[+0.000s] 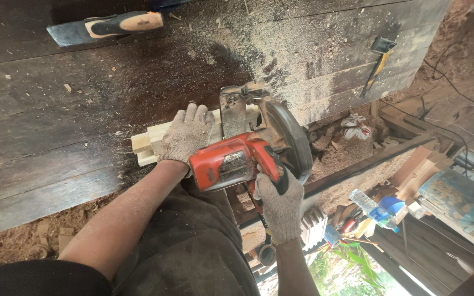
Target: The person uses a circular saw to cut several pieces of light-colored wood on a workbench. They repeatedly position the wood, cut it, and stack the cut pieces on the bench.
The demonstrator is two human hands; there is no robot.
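My left hand (186, 134), in a knit work glove, presses flat on pale wooden pieces (145, 143) lying side by side on a dark plank workbench (56, 109). My right hand (281, 205), also gloved, grips the handle of a red circular saw (237, 159). The saw's grey blade guard (286, 137) and base plate sit on the wood just right of my left hand. The blade itself is hidden under the guard.
Sawdust covers the bench top. A chisel with a pale and dark handle (111, 24) lies at the far left, a hammer (378, 63) at the far right. Cluttered boards, a plastic bottle (373, 208), a cable and scrap lie to the right.
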